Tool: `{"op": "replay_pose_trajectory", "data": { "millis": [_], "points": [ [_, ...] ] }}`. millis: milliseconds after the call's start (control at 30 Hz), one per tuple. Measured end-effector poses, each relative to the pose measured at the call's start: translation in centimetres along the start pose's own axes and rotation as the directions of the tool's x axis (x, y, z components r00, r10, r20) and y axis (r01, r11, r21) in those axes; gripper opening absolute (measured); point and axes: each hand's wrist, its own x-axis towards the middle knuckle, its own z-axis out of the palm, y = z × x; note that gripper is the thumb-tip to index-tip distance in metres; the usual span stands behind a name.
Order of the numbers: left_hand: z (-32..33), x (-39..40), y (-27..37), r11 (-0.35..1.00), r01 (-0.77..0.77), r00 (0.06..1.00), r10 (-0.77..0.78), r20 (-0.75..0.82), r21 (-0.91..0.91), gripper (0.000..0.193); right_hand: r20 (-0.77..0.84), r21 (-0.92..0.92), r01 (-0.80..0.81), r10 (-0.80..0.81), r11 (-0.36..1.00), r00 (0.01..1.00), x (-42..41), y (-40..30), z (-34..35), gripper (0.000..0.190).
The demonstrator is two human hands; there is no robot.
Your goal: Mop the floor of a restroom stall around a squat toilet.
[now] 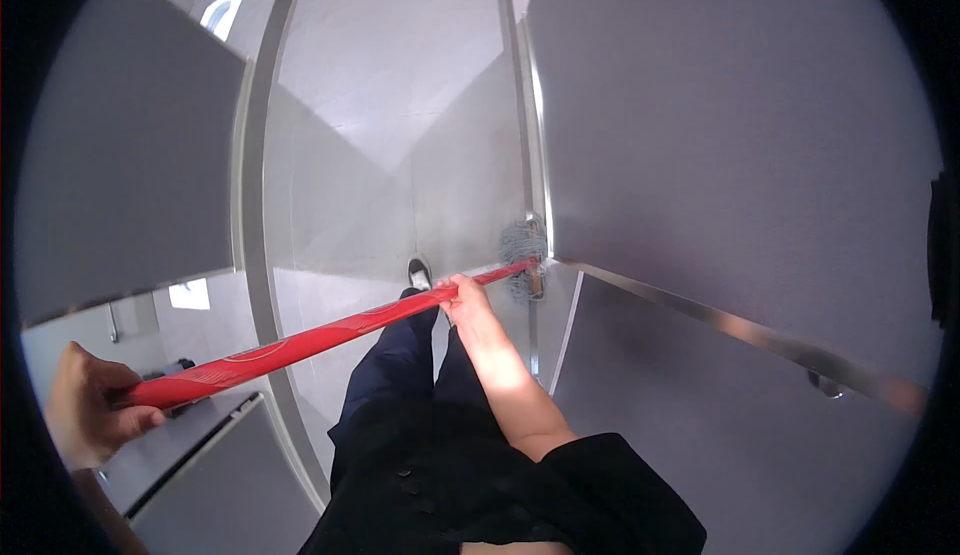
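A mop with a long red handle [300, 352] slants across in front of me, from lower left to the right. My left hand [97, 405] is closed around the handle's upper end. Farther down the shaft, my right hand [463, 301] grips it, with the forearm in a patch of light. The mop's grey string head [523, 243] lies on the floor against the foot of the right-hand partition. Some of its strands are hidden by the handle.
Grey partition panels stand at the right [735, 119] and left [142, 142]. Between them runs a pale floor [397, 119] with sunlit patches and shadows. A metal-edged panel [712, 420] with a round knob [826, 384] is at lower right. My shoe [420, 273] shows below the handle.
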Motion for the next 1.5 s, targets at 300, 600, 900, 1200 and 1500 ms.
{"op": "replay_pose_trajectory", "data": {
  "millis": [300,600,900,1200,1500],
  "points": [
    [-9.2,8.6,5.1,0.982,-0.187,0.979,0.183,-0.086,-0.034,0.022,-0.181,0.455,0.056,0.030,0.888,0.983,4.7,-4.8,5.5,0.011],
    [-19.1,13.7,9.9,0.867,-0.487,0.871,0.491,-0.018,0.107,0.015,-0.236,0.435,0.112,-0.007,0.893,0.972,3.0,-14.3,11.5,0.017],
    [-24.3,18.1,12.1,0.874,-0.464,0.882,0.471,-0.016,0.143,0.017,-0.156,0.294,0.006,0.042,0.956,0.987,8.4,-21.1,19.7,0.013],
    [-35.6,28.9,16.6,0.948,-0.289,0.929,0.311,-0.200,0.134,0.013,-0.117,0.212,0.023,0.002,0.977,0.993,13.8,-33.1,38.0,0.007],
    [-43.7,37.8,20.6,0.984,-0.038,0.947,0.091,-0.310,0.173,0.014,0.017,0.096,-0.056,0.054,0.994,0.998,21.0,-43.0,51.2,0.016]
  ]
}}
